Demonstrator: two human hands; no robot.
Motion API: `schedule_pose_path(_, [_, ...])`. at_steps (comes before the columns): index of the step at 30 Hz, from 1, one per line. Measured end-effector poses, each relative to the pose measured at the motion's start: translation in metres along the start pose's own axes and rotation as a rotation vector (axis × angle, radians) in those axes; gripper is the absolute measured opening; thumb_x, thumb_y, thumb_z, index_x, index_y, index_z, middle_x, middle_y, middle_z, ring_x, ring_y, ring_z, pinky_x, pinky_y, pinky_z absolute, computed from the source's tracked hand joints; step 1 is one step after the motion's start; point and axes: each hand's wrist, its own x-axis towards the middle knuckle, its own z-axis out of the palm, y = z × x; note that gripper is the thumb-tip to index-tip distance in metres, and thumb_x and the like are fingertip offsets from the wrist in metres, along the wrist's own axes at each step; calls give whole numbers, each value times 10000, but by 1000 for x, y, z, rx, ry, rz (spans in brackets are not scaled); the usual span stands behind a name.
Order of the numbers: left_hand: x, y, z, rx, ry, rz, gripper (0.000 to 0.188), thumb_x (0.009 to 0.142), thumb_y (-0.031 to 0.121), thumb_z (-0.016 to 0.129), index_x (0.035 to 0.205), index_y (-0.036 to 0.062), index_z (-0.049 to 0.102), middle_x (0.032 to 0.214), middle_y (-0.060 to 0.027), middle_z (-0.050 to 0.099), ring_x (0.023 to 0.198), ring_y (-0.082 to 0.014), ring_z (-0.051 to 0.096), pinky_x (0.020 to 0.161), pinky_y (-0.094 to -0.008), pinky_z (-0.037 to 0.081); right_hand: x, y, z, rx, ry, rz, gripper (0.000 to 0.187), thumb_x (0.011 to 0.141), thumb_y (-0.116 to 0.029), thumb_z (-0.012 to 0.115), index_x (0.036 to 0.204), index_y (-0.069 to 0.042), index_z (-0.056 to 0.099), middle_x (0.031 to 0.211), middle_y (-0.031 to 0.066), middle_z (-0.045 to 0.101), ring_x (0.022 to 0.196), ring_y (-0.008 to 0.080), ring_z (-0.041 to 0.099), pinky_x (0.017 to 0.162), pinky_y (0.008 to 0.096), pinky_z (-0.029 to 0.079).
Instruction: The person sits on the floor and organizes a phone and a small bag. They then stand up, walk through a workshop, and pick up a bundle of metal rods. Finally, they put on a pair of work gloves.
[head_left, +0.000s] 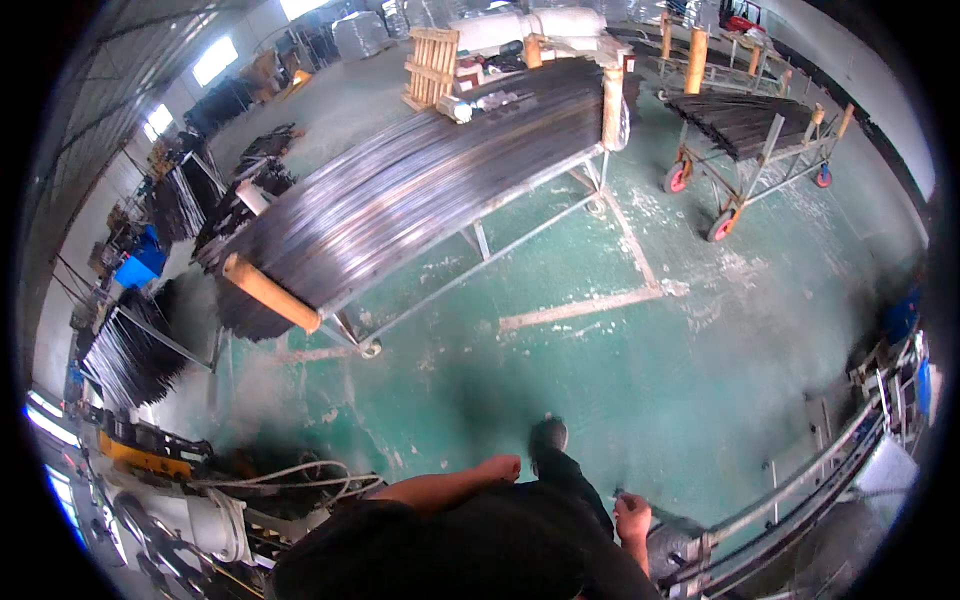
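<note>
My left hand [499, 468] hangs in front of my body with its fingers curled, and nothing shows in it. Lower right, my right hand [632, 516] is also curled, beside my leg. A small dark spot shows at its fingertips, too small to name. Between the hands, my dark shoe [550, 434] is on the green floor. Both hands are well apart from the long rack cart [480, 262] ahead, which carries a wide bed of thin dark metal rods [400, 180].
Wooden posts [270, 292] stand at the cart's ends. A smaller wheeled cart [745, 190] with dark rods is at far right. Yellow machinery [145, 455] and a looped hose [290, 475] lie at left; a long metal rail frame [790, 500] borders the right. A wooden pallet [432, 68] stands behind.
</note>
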Motion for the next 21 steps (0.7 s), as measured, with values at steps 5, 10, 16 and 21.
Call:
schedule_pose_path(5, [40, 19, -141, -38, 320, 20, 100, 891, 190, 620, 899, 103, 667, 894, -166, 694, 860, -383, 663, 748, -475, 529, 121, -84, 12, -69, -27, -126, 291, 876, -179, 687, 1049, 54, 717, 824, 121, 737, 764, 194, 701, 730, 322, 547])
schedule_pose_path(10, [65, 58, -231, -566, 746, -148, 129, 886, 207, 689, 922, 84, 698, 862, -123, 707, 819, -277, 686, 743, -403, 537, 215, -229, 25, -79, -92, -332, 297, 910, -190, 672, 1081, 50, 708, 809, 92, 725, 729, 157, 675, 710, 299, 537])
schedule_pose_path(16, [94, 35, -241, -796, 531, -318, 209, 905, 220, 698, 988, 28, 704, 885, -86, 729, 769, -187, 686, 720, -359, 556, 299, -402, 92, -53, -277, -416, 307, 922, -209, 697, 1115, 31, 707, 884, 98, 735, 805, 159, 682, 768, 305, 544])
schedule_pose_path(21, [156, 8, -334, -1241, 611, -356, 224, 913, 223, 697, 1003, 18, 692, 867, -84, 712, 761, -178, 677, 696, -343, 541, 372, -499, 165, -27, -279, -573, 318, 898, -227, 755, 1119, -1, 719, 954, 117, 750, 863, 165, 697, 793, 309, 547])
